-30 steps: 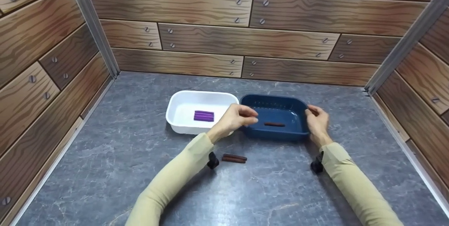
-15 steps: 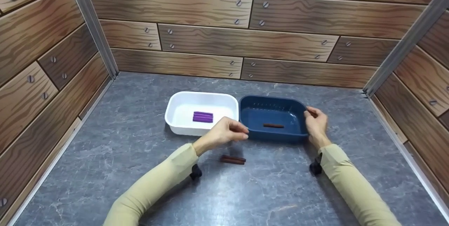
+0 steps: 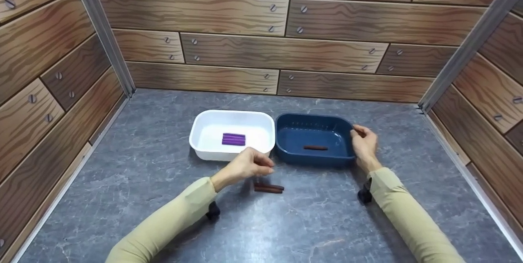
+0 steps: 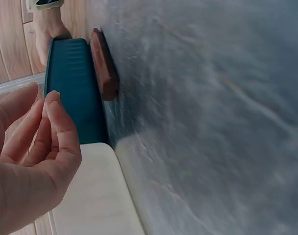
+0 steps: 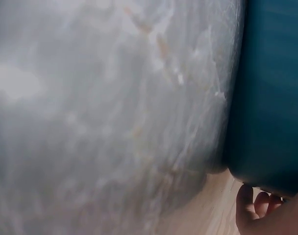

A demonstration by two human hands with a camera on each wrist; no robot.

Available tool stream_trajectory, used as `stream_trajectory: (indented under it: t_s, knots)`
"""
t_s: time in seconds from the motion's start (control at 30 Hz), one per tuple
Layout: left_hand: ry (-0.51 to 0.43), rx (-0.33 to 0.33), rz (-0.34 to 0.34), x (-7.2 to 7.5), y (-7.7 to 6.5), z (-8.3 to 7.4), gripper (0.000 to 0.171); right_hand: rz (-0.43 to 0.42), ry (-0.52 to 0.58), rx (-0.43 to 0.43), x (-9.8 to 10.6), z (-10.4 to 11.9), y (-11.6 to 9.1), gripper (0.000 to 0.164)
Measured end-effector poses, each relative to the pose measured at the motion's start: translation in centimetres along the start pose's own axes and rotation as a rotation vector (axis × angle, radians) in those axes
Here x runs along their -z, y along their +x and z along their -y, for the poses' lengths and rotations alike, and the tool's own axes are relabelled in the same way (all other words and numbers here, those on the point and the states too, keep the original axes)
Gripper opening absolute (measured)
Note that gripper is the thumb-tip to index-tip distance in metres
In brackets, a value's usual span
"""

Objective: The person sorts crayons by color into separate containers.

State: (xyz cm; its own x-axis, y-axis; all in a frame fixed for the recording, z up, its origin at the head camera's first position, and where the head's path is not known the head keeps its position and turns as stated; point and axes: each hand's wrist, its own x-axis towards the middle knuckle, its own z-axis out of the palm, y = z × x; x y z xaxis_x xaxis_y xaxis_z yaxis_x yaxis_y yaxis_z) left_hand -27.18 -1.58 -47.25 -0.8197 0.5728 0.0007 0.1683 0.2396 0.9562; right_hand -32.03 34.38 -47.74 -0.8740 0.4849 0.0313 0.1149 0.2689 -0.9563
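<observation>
My left hand (image 3: 245, 165) hovers in front of the white tub (image 3: 204, 150), its fingers loosely bent and nothing between them. Just below its fingertips, brown clay-like sticks (image 3: 268, 188) lie side by side on the table; the left wrist view shows them as a brown bar (image 4: 104, 68) beyond the fingers. With its fingers at the right end wall, my right hand (image 3: 365, 142) grips the rim of the dark blue tub (image 3: 314, 161). One brown stick (image 3: 315, 148) lies inside that tub. Purple ridged sticks (image 3: 233, 139) lie together in the white tub.
Both tubs stand side by side, ends almost touching, on the grey marbled table (image 3: 155, 197). Wood-patterned panels (image 3: 229, 46) close off the back and both sides, with metal posts (image 3: 102, 30) at the corners.
My left hand has moved back from over the blue tub, leftward and down toward the brown sticks on the table. My right hand stays on the blue tub's rim.
</observation>
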Motion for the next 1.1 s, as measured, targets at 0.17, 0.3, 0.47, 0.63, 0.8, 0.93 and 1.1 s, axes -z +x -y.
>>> stream_trajectory:
  t_s: [0.17,0.3,0.47,0.63,0.8,0.93,1.1]
  knots:
    - [0.005,0.014,-0.019,0.5,-0.4,0.7,0.023,0.003,0.008,-0.001,0.0,0.0,-0.1,0.038]
    - [-0.004,0.031,-0.021,0.7,-0.5,1.1,0.024,0.000,0.008,-0.001,0.1,0.0,-0.1,0.038]
    - [0.008,0.037,-0.008,0.7,-1.0,1.0,0.025,-0.005,-0.002,-0.001,0.0,-0.1,0.0,0.039]
    - [-0.010,0.094,0.033,0.8,-1.1,1.7,0.026,-0.002,-0.013,-0.006,0.0,0.0,0.1,0.038]
    - [0.070,0.122,0.076,0.8,-1.0,1.6,0.024,-0.001,-0.005,-0.008,0.1,0.0,0.1,0.039]
    - [0.134,0.110,0.104,1.0,-0.9,1.6,0.024,-0.001,-0.010,-0.009,0.0,0.0,0.1,0.039]
    - [0.215,0.092,0.146,1.4,-0.8,1.5,0.023,-0.008,-0.016,-0.011,-0.1,0.0,0.1,0.038]
